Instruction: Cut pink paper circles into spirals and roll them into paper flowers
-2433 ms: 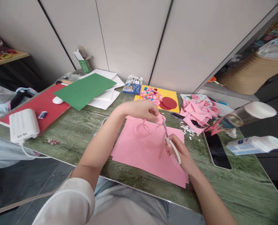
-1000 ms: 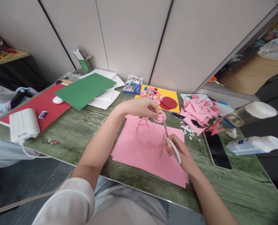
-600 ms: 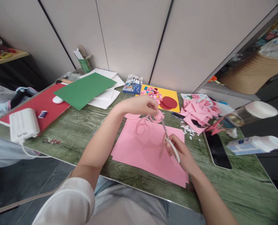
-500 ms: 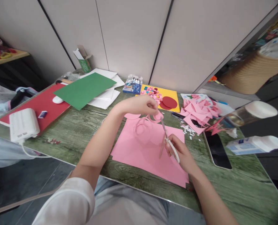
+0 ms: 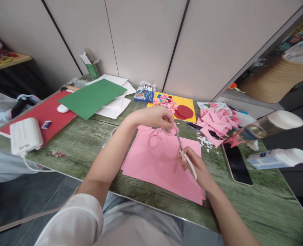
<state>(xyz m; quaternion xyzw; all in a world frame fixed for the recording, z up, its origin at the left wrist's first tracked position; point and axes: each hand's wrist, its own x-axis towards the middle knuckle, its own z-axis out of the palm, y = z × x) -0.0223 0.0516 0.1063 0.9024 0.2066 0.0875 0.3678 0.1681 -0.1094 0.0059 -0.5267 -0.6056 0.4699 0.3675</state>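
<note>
My right hand grips white-handled scissors, their blades pointing up and away from me. At the blade tips is a small piece of pink paper, pinched from above by my left hand. A thin curling strip hangs from that piece over the pink sheets lying on the table in front of me. My left fingertips are partly hidden by the hand itself.
Beyond my hands, a yellow sheet carries red paper circles and small pink flowers. Pink offcuts and a phone lie to the right. Leftward are a green sheet and a white power bank.
My left hand has shifted slightly to the right with the pink paper. The hanging strip has swung a little, and the scissors stay nearly in place.
</note>
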